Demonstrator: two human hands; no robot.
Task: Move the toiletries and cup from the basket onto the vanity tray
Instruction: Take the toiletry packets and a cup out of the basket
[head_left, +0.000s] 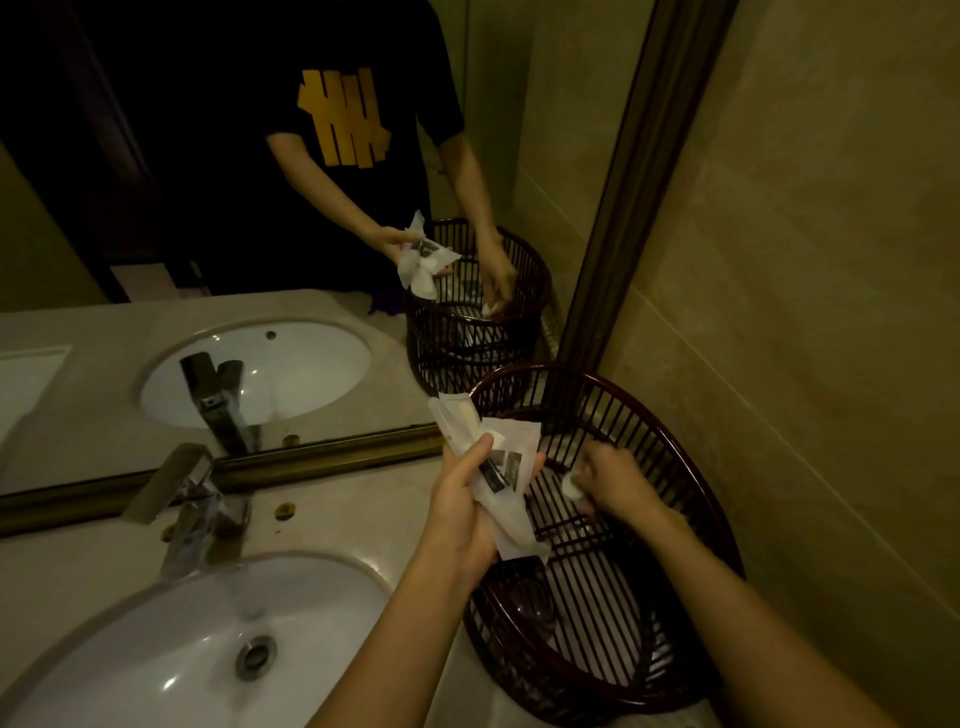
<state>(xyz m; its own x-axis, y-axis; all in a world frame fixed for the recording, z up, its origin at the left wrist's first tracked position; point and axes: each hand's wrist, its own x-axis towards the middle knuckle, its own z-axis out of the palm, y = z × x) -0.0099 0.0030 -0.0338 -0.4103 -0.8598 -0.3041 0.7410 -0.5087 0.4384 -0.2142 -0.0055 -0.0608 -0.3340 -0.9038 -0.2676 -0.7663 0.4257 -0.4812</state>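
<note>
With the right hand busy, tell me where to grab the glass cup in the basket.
Grip the cup around its side wall, reaching down from above through the basket's open top. It seems to lie tipped on the slatted floor, near the front left wall, so the rim is hard to pinch.

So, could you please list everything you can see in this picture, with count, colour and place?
Basket: one, dark brown slatted, on the counter by the right wall.
Glass cup: one, clear, lying in the basket's near end.
Toiletry packets: several, white, bunched above the basket's left rim.
Small round item: one, white, inside the basket.
Sink: one, white, lower left.
Faucet: one, chrome, behind the sink.
Counter: one, beige.
Mirror: one, dark-framed, reflecting the scene.
Left hand: holds the packets.
Right hand: in the basket, fingers on the round item.
</note>
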